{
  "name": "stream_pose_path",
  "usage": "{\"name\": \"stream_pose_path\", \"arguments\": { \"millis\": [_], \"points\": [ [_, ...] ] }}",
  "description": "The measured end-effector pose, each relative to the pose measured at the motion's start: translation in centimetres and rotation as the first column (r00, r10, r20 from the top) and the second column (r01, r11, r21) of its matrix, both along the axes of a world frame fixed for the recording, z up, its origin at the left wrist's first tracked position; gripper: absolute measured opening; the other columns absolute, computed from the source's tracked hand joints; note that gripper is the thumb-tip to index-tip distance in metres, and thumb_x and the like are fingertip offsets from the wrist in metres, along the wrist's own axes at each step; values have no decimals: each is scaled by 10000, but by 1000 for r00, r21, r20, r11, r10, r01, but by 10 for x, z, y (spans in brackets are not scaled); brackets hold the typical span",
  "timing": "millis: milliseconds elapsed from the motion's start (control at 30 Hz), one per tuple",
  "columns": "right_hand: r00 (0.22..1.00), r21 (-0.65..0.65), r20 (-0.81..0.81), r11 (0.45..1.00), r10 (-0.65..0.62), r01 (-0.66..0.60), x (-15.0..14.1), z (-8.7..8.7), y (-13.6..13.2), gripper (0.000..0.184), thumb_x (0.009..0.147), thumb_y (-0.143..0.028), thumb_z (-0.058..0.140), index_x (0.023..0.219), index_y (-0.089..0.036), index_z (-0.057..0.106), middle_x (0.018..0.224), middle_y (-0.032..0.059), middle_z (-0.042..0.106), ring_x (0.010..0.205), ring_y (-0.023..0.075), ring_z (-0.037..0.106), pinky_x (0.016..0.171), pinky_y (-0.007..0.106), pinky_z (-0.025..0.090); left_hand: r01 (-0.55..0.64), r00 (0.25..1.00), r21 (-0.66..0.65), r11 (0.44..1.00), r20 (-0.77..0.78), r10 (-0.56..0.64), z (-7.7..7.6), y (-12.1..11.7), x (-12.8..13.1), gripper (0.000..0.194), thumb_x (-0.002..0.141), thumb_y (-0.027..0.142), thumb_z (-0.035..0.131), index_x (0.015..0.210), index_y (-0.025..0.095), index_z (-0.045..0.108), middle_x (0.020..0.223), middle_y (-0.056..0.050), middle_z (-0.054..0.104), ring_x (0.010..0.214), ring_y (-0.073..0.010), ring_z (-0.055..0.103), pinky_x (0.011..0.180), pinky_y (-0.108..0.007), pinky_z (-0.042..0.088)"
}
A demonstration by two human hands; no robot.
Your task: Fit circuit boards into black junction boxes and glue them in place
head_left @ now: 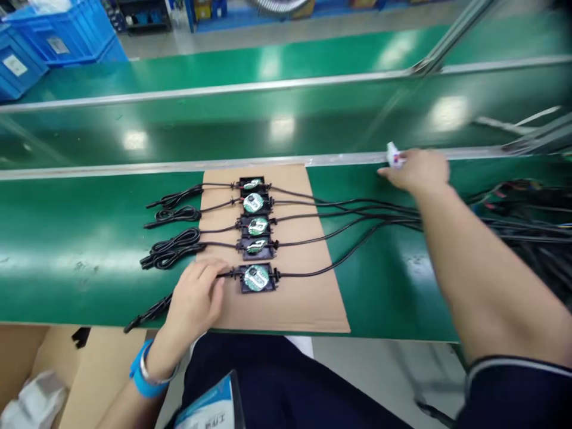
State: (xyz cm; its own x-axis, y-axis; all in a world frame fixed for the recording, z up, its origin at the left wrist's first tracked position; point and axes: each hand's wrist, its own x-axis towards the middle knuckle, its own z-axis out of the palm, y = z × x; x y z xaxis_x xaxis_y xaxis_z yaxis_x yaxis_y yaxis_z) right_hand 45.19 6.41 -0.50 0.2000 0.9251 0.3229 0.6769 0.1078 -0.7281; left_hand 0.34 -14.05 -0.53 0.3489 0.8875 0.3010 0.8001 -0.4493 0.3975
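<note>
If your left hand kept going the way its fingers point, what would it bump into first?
Probably the nearest black housing with its round circuit board, just beyond the fingertips of the left hand. Height is unclear, so it might pass over.

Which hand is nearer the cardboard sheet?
Left. The left hand is over the left edge of the cardboard sheet; the right hand is beyond its right side.
</note>
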Motion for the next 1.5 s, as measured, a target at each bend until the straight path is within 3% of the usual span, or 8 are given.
{"name": "stream_pose_path", "arguments": {
  "millis": [100, 233, 367, 467, 767, 1100, 1300, 1500],
  "points": [
    [988, 55, 85, 990, 125, -130, -47, -3, -52, 313, 780, -351, 735, 571, -164, 596, 659, 11, 589, 825, 153, 639, 648, 318, 373, 44, 994, -68, 997, -94, -50, -11, 4, 3, 329, 866, 42, 495, 1158, 156, 596, 1154, -100, 674, 1088, -252, 615, 947, -427, 517],
    [719, 33, 205, 729, 664, -684, -120, -20, -144, 105, 877, -297, 659, 916, -213, 710, 888, 62, 722, 817, 192, 656, 755, 364, 540, 94, 987, -63, 994, -126, -102, -20, 11, 3, 156, 897, 111, 568, 1037, 158, 619, 975, -70, 694, 925, -233, 632, 847, -390, 542],
    [681, -5, 311, 717, 663, -697, -157, -43, -186, 120, 947, -215, 582, 1060, -181, 602, 935, 77, 694, 869, 205, 639, 782, 367, 544, 162, 986, 62, 985, -58, -158, -21, 14, -2, 72, 949, 179, 576, 980, 160, 639, 867, -55, 712, 790, -190, 653, 750, -321, 557],
    [710, 67, 364, 744, 602, -665, -155, -40, -192, 155, 951, -106, 519, 1081, -184, 553, 899, 64, 673, 834, 181, 635, 744, 308, 543, 194, 980, 52, 980, 32, -195, -12, 10, -3, 125, 963, 217, 587, 1045, 149, 654, 884, -58, 725, 779, -165, 668, 722, -277, 558],
    [522, -31, 471, 605, 711, -796, -155, 18, -195, 397, 865, 0, 399, 1211, -117, 553, 884, 68, 650, 760, 151, 618, 589, 242, 495, 133, 991, -19, 991, -3, -133, 8, -5, 12, 128, 967, 211, 563, 1000, 143, 668, 809, -33, 705, 702, -158, 668, 633, -272, 547],
    [392, -260, 513, 574, 763, -777, -177, 19, -169, 289, 857, -76, 409, 964, -134, 671, 811, 67, 638, 620, 155, 575, 516, 294, 312, 111, 981, -186, 976, -135, -137, 6, -2, 15, 165, 974, 224, 518, 935, 168, 669, 785, -26, 696, 683, -185, 669, 595, -303, 535],
    [339, -399, 505, 563, 794, -724, -190, 14, -164, 307, 933, -328, 486, 1095, -187, 706, 808, 53, 683, 618, 177, 617, 520, 298, 219, 100, 983, -258, 961, -123, -136, 5, 1, 15, 159, 975, 244, 532, 961, 182, 678, 865, -29, 734, 743, -197, 703, 636, -319, 556],
    [273, -599, 462, 524, 844, -605, -202, 15, -167, 377, 919, -239, 494, 1229, -170, 697, 823, 63, 716, 610, 193, 633, 505, 336, 131, 84, 994, -385, 919, -34, -105, 10, 9, 13, 136, 943, 230, 594, 1021, 196, 700, 991, -26, 744, 852, -191, 718, 739, -315, 585]
  ]
}}
